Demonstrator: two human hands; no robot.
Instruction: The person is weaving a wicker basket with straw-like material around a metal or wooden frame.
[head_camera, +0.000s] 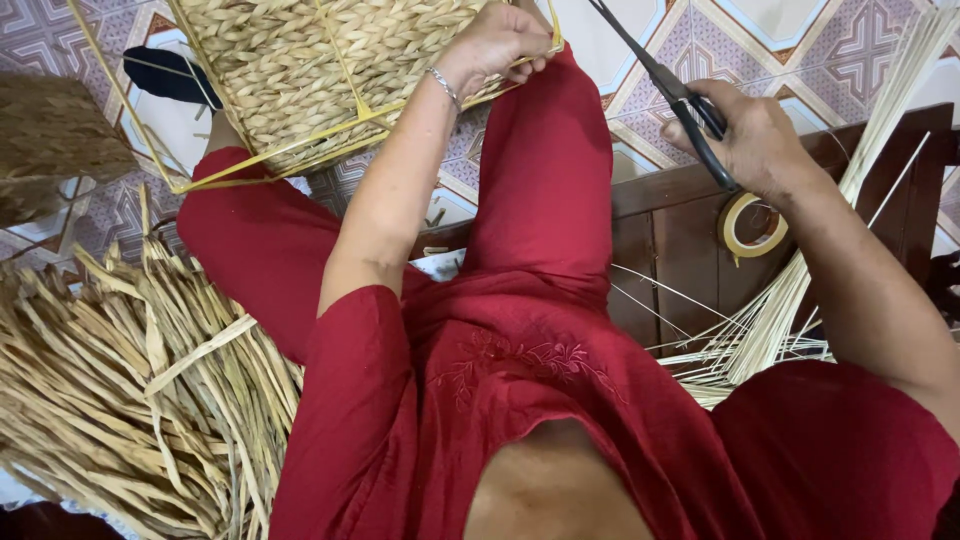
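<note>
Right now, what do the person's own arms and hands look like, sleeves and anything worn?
Both arms come out of short red sleeves, part of a red top with stitched floral embroidery on the chest. The forearms are bare. The left hand has a thin silver-coloured chain bracelet at the wrist. The right hand shows no bracelet or watch. No gloves; I cannot make out any rings.

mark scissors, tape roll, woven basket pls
scissors (668, 88), head view, on the black blades near the pivot.
tape roll (735, 235), head view, on its yellowish left rim.
woven basket (300, 60), head view, on the braided side wall.
</note>
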